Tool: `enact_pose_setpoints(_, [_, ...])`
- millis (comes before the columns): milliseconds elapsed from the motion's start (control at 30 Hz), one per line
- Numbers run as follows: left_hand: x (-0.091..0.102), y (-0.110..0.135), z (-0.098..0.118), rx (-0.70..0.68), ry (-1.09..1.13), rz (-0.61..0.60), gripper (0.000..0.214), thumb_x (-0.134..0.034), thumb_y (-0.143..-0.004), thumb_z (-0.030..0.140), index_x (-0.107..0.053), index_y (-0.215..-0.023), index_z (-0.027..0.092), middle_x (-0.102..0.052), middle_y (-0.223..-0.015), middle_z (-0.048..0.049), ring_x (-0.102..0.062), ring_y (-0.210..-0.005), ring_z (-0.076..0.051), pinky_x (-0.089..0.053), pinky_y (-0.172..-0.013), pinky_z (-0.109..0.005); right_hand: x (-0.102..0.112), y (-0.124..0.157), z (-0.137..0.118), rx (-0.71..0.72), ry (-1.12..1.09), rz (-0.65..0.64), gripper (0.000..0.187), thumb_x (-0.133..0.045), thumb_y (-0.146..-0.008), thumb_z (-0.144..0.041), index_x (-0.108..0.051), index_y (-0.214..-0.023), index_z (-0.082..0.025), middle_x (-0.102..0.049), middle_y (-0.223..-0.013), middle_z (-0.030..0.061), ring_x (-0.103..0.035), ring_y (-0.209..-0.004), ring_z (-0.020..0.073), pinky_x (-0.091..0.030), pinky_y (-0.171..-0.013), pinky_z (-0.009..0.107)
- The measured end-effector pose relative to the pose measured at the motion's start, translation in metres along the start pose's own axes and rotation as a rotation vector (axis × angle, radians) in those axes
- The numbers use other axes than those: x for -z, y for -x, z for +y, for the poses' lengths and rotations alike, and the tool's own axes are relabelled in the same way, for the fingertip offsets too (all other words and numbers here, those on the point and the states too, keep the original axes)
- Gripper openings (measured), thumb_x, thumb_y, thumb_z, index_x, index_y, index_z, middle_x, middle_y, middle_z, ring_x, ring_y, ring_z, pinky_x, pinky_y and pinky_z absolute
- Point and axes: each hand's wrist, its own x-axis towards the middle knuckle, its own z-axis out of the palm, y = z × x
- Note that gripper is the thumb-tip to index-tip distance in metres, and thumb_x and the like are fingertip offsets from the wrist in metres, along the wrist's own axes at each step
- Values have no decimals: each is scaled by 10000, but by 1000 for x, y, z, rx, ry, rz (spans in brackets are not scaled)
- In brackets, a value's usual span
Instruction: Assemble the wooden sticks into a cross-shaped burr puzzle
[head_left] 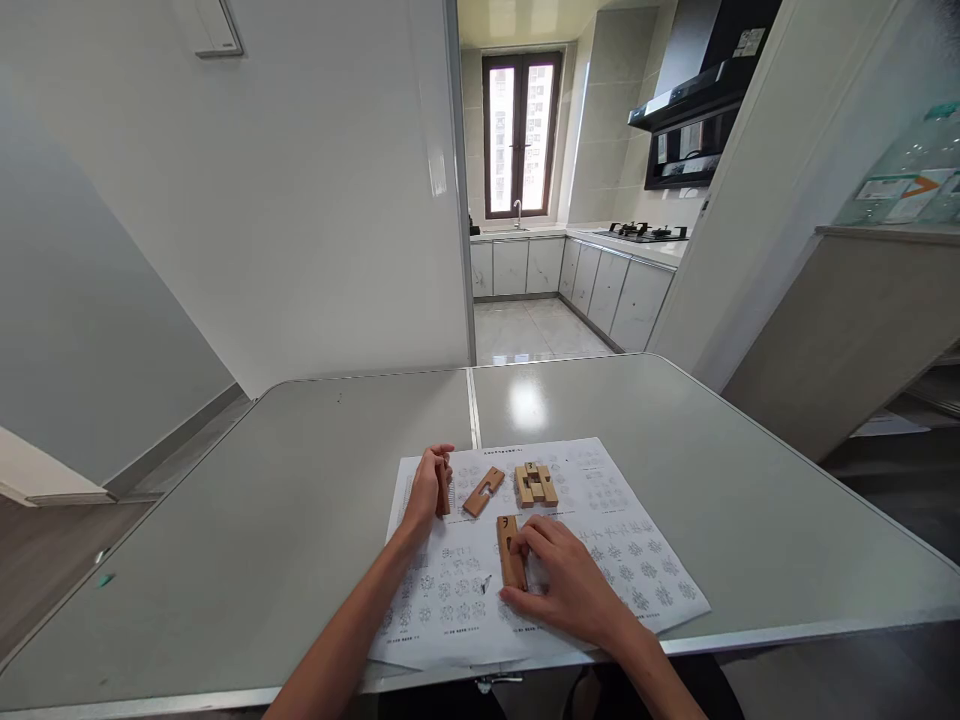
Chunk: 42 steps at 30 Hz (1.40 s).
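Observation:
My left hand (pixel 430 488) is closed around a brown wooden puzzle piece (pixel 444 492), which stands on edge at the left of the printed paper sheet (pixel 480 640). The fingers partly cover it. Lower and to the right, my right hand (pixel 559 572) grips a longer notched wooden piece (pixel 508 535) lying on the sheet, thumb at its near end and fingertips at its right side. Between the hands, slightly farther off, a notched wooden piece (pixel 475 500) lies flat and slanted. A cluster of lighter interlocked wooden pieces (pixel 536 485) sits beyond my right hand.
The paper has rows of small printed diagrams and lies near the front edge of a grey-green table (pixel 300 540) with a seam. A small green bit (pixel 105 579) is at the left edge. Plastic bottles (pixel 900 190) stand on a ledge at right; a kitchen is behind.

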Motion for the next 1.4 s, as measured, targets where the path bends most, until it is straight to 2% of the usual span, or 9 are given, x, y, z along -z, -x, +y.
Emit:
enact_pose_setpoints(267, [0,-2,-1,104,284,-99,551,-824,-765,420,-677,-1238,180,-669,-950,-41,-634,-894,-191,-506,-836,-300,2,-1,1,18,-3,-16,310,-846,-771,-314,-611,-966,-256,-636,-920,2,-578,-879,230,-504,-776,361])
enact_pose_setpoints(467, [2,-1,2,138,367,-146,467,-904,-732,422,-779,-1108,176,-717,-1103,-90,-630,-1084,-242,-462,-1030,-381,0,-1,3,19,-80,30,181,-756,-841,-164,-606,-888,-252,-653,-914,-12,-599,-883,202,-499,-799,334])
enact_pose_setpoints(633, [2,0,3,134,372,-160,363,-905,-732,440,-812,-980,191,-650,-1335,-97,-584,-1212,-284,-425,-1104,-416,-2,-1,4,-10,-32,14,384,-782,-840,-211,-612,-1176,-282,-643,-953,5,-600,-905,230,-515,-818,374])
enact_pose_setpoints(700, [1,2,4,129,360,-167,329,-907,-728,439,-814,-922,190,-628,-1374,-99,-548,-1266,-301,-416,-1113,-405,-2,-1,4,-4,-9,8,361,-771,-863,-239,-626,-1189,-293,-639,-987,17,-601,-937,240,-519,-838,387])
enact_pose_setpoints(833, [1,6,10,138,319,-206,311,-911,-716,448,-811,-835,178,-645,-1340,-109,-546,-1240,-301,-446,-1039,-357,-3,0,5,-12,3,3,282,-783,-860,-255,-655,-1110,-280,-641,-1007,21,-603,-952,239,-527,-838,383])
enact_pose_setpoints(1000, [-1,11,14,170,269,-282,405,-903,-721,476,-819,-978,175,-738,-1023,-89,-606,-892,-201,-479,-816,-301,-4,0,9,-9,-26,16,290,-820,-836,-296,-678,-1088,-274,-659,-1040,24,-617,-984,238,-541,-863,381])
enact_pose_setpoints(1067, [-3,12,13,171,261,-303,425,-902,-719,486,-817,-1002,179,-743,-992,-80,-590,-812,-175,-472,-773,-295,-4,0,11,2,-40,19,291,-826,-833,-308,-691,-1088,-274,-667,-1052,29,-626,-985,238,-550,-862,378])
enact_pose_setpoints(1233, [-9,14,9,161,233,-369,432,-911,-709,468,-822,-996,157,-763,-1012,-123,-613,-838,-207,-458,-747,-308,-6,2,13,49,-109,64,304,-803,-854,-296,-694,-1137,-277,-670,-1072,40,-652,-965,227,-576,-834,361])
enact_pose_setpoints(1400, [-14,18,11,130,214,-463,457,-867,-772,473,-803,-1075,137,-750,-885,-107,-532,-694,-156,-354,-614,-275,-5,4,14,112,-147,89,349,-786,-869,-307,-680,-1201,-278,-665,-1070,49,-658,-933,221,-584,-806,359])
